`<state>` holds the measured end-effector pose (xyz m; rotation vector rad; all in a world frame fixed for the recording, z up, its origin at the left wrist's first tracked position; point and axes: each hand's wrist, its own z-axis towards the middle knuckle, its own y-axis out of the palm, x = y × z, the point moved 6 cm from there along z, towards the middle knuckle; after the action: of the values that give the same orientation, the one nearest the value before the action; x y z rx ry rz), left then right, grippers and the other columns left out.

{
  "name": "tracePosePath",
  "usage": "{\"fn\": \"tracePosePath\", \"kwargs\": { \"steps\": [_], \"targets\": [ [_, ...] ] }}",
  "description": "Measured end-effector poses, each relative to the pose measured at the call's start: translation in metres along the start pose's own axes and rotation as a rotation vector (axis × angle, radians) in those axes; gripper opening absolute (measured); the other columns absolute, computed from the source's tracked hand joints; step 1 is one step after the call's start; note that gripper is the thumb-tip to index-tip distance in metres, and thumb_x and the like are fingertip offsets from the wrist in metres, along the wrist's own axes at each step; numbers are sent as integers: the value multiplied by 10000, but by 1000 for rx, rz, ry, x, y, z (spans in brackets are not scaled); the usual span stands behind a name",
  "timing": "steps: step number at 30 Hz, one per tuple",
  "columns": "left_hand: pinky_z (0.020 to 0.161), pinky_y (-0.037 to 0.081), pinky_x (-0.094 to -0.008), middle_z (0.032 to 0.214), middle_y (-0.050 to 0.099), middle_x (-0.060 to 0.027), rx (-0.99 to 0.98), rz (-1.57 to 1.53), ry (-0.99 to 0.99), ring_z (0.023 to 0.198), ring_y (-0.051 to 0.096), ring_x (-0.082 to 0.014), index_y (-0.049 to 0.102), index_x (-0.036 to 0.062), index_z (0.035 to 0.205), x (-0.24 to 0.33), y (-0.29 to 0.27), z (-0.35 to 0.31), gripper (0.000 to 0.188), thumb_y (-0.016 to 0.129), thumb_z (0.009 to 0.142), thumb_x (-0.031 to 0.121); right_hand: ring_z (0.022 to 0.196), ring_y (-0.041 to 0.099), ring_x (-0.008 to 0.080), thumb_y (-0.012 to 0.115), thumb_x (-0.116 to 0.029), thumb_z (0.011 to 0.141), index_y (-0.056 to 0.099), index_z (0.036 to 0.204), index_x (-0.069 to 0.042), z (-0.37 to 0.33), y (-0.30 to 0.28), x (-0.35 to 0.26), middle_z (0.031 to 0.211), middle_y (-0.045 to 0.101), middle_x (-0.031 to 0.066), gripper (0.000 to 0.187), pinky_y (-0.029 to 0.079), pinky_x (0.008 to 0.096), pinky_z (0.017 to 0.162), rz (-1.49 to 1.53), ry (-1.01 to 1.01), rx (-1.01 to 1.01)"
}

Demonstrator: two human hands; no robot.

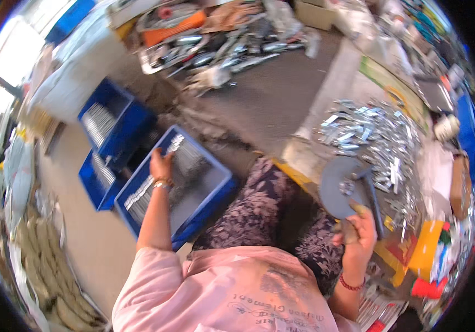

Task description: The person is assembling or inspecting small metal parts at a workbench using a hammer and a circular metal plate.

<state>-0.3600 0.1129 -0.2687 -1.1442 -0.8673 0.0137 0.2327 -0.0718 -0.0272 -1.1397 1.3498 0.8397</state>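
Observation:
My left hand reaches over a blue plastic bin at my left, thumb and fingers apart, by the rows of thin silvery metal pieces packed inside. I cannot tell whether its fingertips touch them. My right hand is beside my right thigh, with brownish covers on some fingertips. Its index finger points up at the lower edge of a grey disc with a metal centre, and its other fingers are loosely bent. Nothing shows in that hand. A dark upright bar stands right of the disc.
Beyond the disc spreads a heap of loose shiny metal pieces. Two more blue bins with metal pieces stand at the left. Metal tools lie in a pile far ahead. Bundled sacking is at the lower left.

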Motion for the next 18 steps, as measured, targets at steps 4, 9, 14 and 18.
{"fn": "tracePosePath", "kwargs": {
  "steps": [4, 9, 14, 18],
  "targets": [
    [666, 501, -312, 873, 692, -69, 93, -412, 198, 763, 625, -122, 690, 50, 1189, 109, -44, -16, 292, 797, 990, 235, 701, 651, 64, 640, -8, 1051, 605, 1414, 11, 0, 5, -2, 918, 702, 37, 365, 516, 196, 625, 30, 23, -63],
    [717, 503, -234, 917, 682, 1, -113, -628, 700, 795, 601, -71, 735, 43, 1169, 322, -95, -98, 194, 755, 977, 29, 746, 639, 49, 646, 15, 1032, 658, 1371, -12, -3, 8, -3, 929, 732, 35, 340, 526, 208, 665, 53, -1, -93],
    [717, 517, -258, 885, 699, -33, -618, -614, 905, 779, 632, -98, 672, 38, 1275, 437, -54, -186, 368, 762, 924, -27, 796, 672, 58, 660, -3, 1034, 668, 1354, -4, -10, 4, -4, 944, 737, 30, 320, 556, 225, 690, 18, -58, -72],
    [710, 541, -325, 866, 708, -66, -564, -377, 1013, 750, 668, -179, 637, 79, 1317, 454, -34, -198, 470, 806, 880, 44, 840, 694, 75, 689, -11, 1021, 686, 1334, -9, -18, -11, -17, 991, 733, 34, 313, 580, 247, 731, 74, -39, -55]
  ]
}}
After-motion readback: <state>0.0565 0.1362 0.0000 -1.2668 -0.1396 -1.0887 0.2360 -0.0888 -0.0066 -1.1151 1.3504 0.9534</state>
